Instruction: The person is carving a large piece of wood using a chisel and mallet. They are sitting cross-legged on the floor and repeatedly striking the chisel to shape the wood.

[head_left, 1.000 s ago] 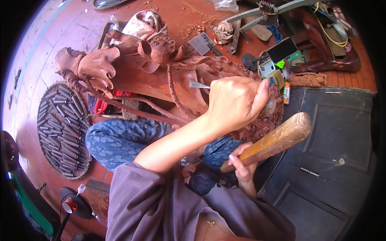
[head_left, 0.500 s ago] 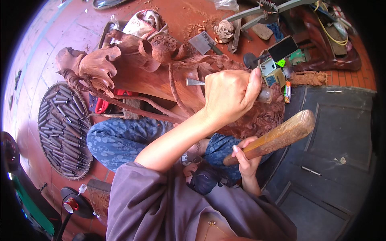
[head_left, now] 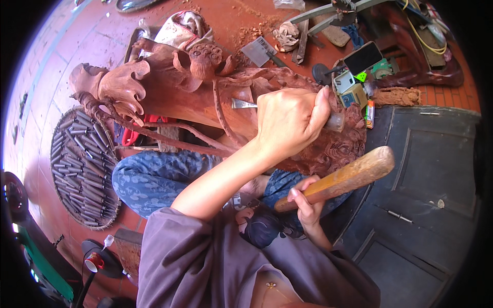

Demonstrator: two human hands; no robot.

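My left hand [head_left: 287, 120] is closed in a fist around a wood chisel [head_left: 243, 103]. Its flared metal blade points left and lies at the surface of a large reddish wood carving [head_left: 179, 100]; the handle's butt shows beyond my thumb. Whether the edge bites into the wood, I cannot tell. Lower right, my right hand [head_left: 308, 203] grips the narrow end of a wooden mallet [head_left: 349, 177], shaped like a thick club. The mallet tilts up to the right, apart from the chisel. The carving lies across in front of my legs, with thin carved stems and a rounded flower-like knob.
An oval basket [head_left: 114, 218] full of dark chisels stands at left. A phone [head_left: 363, 60] and small boxes [head_left: 353, 96] sit beyond the carving's right end. A dark panelled board [head_left: 436, 154] lies at right. A red cup [head_left: 94, 263] is at lower left.
The chisel and my left hand have shifted slightly left along the carving, and the blade looks turned broader. My right hand has drawn the mallet a little left and down.
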